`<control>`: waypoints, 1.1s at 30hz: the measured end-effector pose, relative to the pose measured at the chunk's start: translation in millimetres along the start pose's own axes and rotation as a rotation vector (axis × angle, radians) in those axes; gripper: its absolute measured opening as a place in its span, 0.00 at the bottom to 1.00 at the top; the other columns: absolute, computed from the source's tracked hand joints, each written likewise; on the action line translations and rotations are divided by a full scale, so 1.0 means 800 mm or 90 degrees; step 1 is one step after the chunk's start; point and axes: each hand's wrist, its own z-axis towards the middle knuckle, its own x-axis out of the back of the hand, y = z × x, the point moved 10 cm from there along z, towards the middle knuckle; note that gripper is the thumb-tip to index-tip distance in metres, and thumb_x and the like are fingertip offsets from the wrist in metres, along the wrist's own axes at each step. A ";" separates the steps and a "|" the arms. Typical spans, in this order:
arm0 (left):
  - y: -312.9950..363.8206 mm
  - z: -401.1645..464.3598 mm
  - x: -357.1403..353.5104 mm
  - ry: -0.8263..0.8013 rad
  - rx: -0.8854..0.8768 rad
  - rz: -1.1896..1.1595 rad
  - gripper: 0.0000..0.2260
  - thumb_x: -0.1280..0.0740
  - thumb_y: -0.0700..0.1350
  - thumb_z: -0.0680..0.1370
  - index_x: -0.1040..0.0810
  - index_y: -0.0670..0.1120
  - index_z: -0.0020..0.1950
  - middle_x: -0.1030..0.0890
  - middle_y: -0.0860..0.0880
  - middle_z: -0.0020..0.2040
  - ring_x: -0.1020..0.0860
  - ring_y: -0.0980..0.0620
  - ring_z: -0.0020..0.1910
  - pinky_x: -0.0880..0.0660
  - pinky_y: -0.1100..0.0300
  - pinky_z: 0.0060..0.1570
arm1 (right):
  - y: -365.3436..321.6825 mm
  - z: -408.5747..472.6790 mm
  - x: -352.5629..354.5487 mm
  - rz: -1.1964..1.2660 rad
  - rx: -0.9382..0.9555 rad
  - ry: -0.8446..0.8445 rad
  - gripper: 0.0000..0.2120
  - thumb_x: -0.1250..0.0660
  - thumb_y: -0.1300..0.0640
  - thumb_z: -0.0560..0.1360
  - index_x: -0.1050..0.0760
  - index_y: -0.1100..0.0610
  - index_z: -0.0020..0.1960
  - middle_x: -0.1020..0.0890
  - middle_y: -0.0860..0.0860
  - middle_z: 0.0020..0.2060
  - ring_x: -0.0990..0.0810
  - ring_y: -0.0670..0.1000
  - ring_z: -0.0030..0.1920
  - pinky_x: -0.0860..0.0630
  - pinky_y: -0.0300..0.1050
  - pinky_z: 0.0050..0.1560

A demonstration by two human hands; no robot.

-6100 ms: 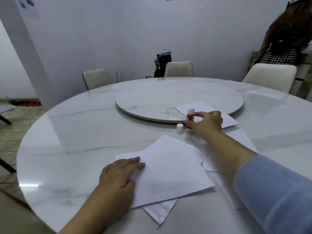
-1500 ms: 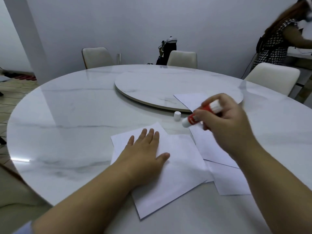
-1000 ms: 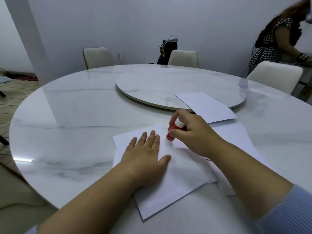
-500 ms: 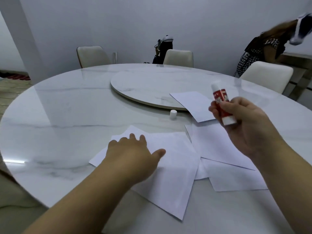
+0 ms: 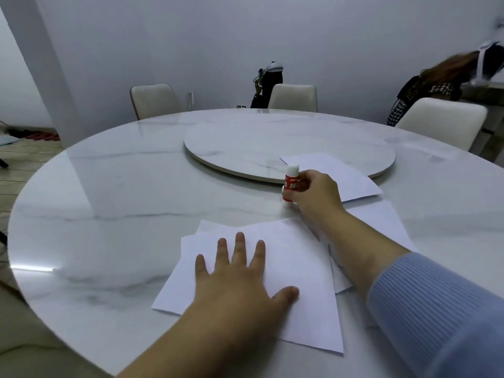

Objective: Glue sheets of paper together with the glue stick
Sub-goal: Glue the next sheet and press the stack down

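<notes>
In the lower middle of the frame the left hand (image 5: 240, 282) lay flat with spread fingers on the top sheet (image 5: 300, 268), holding nothing and only pressing it onto the sheet below. Half a second before, this hand was reaching over the paper with curled fingers, so the sheets had just been laid together and the pressing had begun.

To the right, more sheets (image 5: 381, 222) lay loose on the worktop (image 5: 122, 200), partly under the right forearm.

Higher, a little right of center, the right hand (image 5: 313, 197) had its grip closed around the glue stick (image 5: 291, 184), which stood upright on the worktop just before the turntable (image 5: 245, 143). Half a second before, the stick was lifted in the air on the right side; now it had come down to the place where the small cap stood earlier. The cap was not visible now, and whether the stick was capped I cannot tell. I judge that one joint was almost finished.

One more sheet (image 5: 341, 173) lay partly on the turntable, behind the right hand.
</notes>
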 end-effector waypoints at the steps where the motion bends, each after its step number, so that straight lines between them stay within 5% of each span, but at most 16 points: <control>1: 0.000 -0.001 0.001 -0.002 0.004 -0.001 0.38 0.53 0.71 0.72 0.66 0.56 0.75 0.67 0.50 0.76 0.66 0.46 0.75 0.63 0.40 0.71 | -0.004 0.000 -0.001 -0.015 0.009 -0.004 0.17 0.24 0.60 0.66 0.21 0.56 0.53 0.17 0.52 0.48 0.20 0.50 0.47 0.30 0.36 0.44; 4: -0.006 -0.003 0.002 -0.001 0.022 -0.007 0.38 0.54 0.71 0.72 0.66 0.56 0.75 0.67 0.50 0.76 0.66 0.45 0.75 0.63 0.39 0.71 | -0.008 -0.002 0.020 0.031 0.007 0.014 0.24 0.22 0.56 0.65 0.23 0.56 0.58 0.19 0.51 0.46 0.21 0.49 0.46 0.30 0.39 0.46; 7: -0.019 -0.003 0.001 0.008 0.057 -0.010 0.38 0.54 0.71 0.72 0.65 0.56 0.75 0.66 0.49 0.77 0.65 0.44 0.75 0.63 0.38 0.71 | 0.002 -0.006 0.103 0.018 0.043 0.106 0.17 0.24 0.54 0.67 0.21 0.58 0.53 0.21 0.48 0.37 0.24 0.46 0.36 0.24 0.41 0.40; 9: -0.023 -0.002 0.002 0.016 0.076 -0.011 0.38 0.54 0.71 0.72 0.65 0.55 0.75 0.66 0.48 0.77 0.64 0.43 0.75 0.62 0.38 0.70 | 0.036 -0.010 0.140 -0.211 -0.009 0.011 0.18 0.23 0.54 0.66 0.21 0.55 0.54 0.17 0.50 0.47 0.22 0.46 0.42 0.28 0.38 0.43; 12: -0.019 0.001 0.002 0.013 0.097 -0.009 0.38 0.54 0.70 0.73 0.63 0.53 0.75 0.64 0.46 0.77 0.62 0.41 0.75 0.59 0.36 0.69 | 0.103 -0.046 0.159 -0.408 -0.145 -0.243 0.32 0.23 0.48 0.65 0.28 0.49 0.68 0.27 0.48 0.68 0.29 0.49 0.66 0.37 0.38 0.59; 16: -0.010 0.010 0.004 0.004 0.108 0.003 0.39 0.53 0.69 0.73 0.62 0.50 0.76 0.62 0.44 0.78 0.61 0.43 0.76 0.56 0.33 0.68 | 0.108 -0.063 0.199 -0.421 -0.151 -0.199 0.38 0.20 0.48 0.61 0.30 0.49 0.68 0.23 0.49 0.58 0.27 0.50 0.56 0.35 0.41 0.57; 20: 0.011 0.017 0.009 0.028 0.082 0.013 0.39 0.53 0.69 0.74 0.60 0.48 0.76 0.60 0.43 0.78 0.59 0.43 0.76 0.59 0.36 0.69 | 0.101 -0.071 0.220 -0.465 -0.136 -0.115 0.31 0.19 0.48 0.58 0.23 0.47 0.59 0.22 0.48 0.51 0.25 0.54 0.58 0.30 0.49 0.60; 26: 0.014 0.015 0.029 0.128 0.014 -0.084 0.38 0.54 0.69 0.74 0.59 0.50 0.76 0.59 0.45 0.78 0.61 0.45 0.76 0.63 0.44 0.71 | 0.070 -0.081 0.250 -0.329 -0.013 0.084 0.08 0.20 0.54 0.62 0.20 0.52 0.32 0.20 0.50 0.35 0.24 0.49 0.37 0.33 0.43 0.33; 28: 0.013 0.009 0.032 0.141 -0.019 -0.140 0.37 0.53 0.69 0.74 0.58 0.52 0.76 0.58 0.47 0.78 0.61 0.48 0.76 0.63 0.47 0.71 | 0.079 -0.083 0.248 -0.305 -0.051 0.061 0.09 0.21 0.51 0.63 0.18 0.51 0.39 0.18 0.51 0.45 0.23 0.51 0.44 0.30 0.45 0.39; 31: 0.014 0.001 0.031 0.152 -0.053 -0.166 0.35 0.50 0.67 0.75 0.57 0.52 0.76 0.57 0.49 0.78 0.61 0.50 0.76 0.64 0.50 0.72 | 0.113 -0.090 0.221 -0.362 -0.170 -0.080 0.30 0.22 0.48 0.64 0.25 0.52 0.63 0.24 0.54 0.64 0.26 0.55 0.62 0.32 0.47 0.58; 33: 0.012 0.001 0.028 0.146 -0.056 -0.157 0.35 0.48 0.65 0.76 0.56 0.52 0.76 0.57 0.50 0.78 0.61 0.51 0.76 0.64 0.51 0.72 | 0.116 -0.092 0.217 -0.349 -0.197 -0.088 0.35 0.22 0.50 0.64 0.28 0.55 0.68 0.23 0.55 0.64 0.26 0.56 0.63 0.32 0.48 0.62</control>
